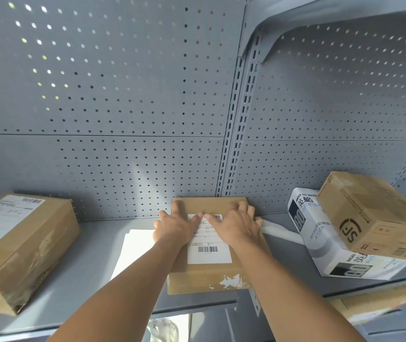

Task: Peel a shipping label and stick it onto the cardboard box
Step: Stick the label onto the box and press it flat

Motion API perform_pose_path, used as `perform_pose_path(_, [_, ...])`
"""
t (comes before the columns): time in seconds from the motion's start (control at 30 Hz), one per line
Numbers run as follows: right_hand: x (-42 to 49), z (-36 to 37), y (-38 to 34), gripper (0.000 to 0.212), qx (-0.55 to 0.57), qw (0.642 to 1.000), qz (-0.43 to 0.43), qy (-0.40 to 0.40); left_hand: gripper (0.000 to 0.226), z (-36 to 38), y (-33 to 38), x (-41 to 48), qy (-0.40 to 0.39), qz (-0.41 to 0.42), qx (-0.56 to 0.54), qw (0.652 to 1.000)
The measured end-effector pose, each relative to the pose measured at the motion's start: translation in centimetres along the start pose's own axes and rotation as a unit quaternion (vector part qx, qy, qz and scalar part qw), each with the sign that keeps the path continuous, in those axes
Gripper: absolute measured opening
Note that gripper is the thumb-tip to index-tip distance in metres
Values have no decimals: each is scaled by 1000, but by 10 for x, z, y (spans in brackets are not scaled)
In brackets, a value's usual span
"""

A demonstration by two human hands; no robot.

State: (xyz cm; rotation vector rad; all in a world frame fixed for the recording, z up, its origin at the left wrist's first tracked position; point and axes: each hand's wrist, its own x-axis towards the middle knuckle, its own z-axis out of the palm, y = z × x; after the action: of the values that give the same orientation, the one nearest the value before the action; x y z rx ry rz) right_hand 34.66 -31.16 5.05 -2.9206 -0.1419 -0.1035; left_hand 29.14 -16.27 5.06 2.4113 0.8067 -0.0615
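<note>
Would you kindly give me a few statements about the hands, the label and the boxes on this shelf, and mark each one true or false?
1. Both hands, left hand and right hand, lie flat on the shipping label. True.
2. The label is on the side face of the cardboard box. False: it is on the top face.
3. A white backing sheet lies on the shelf left of that box. True.
4. The labelled box on the left has no label. False: a white label covers part of its top.
5. The brown box on the right rests on a white package. True.

Matt cardboard box (204, 275), paper label (209, 253)
</note>
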Motion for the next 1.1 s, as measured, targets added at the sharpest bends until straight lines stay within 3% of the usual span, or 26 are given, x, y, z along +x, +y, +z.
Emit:
perform_pose_path(0.33, [3, 1, 4, 44, 52, 998, 19, 33, 54, 3, -2, 5, -1, 2, -21, 1000])
perform_pose_path(0.57, [3, 4, 10, 22, 105, 993, 17, 57, 43, 5, -4, 5, 8, 12, -30, 999])
perform_pose_path(0.77, [-2, -9, 10, 21, 148, 988, -2, 42, 57, 4, -17, 12, 2, 33, -104, 994])
perform_pose_path(0.93, [-14, -29, 6, 54, 133, 991, -9, -16, 69, -6, -34, 6, -8, 38, -166, 985])
perform_pose_path(1.1, [-41, -56, -12, 56, 174, 983, -50, 1, 61, -28, -42, -7, 47, 56, -243, 967])
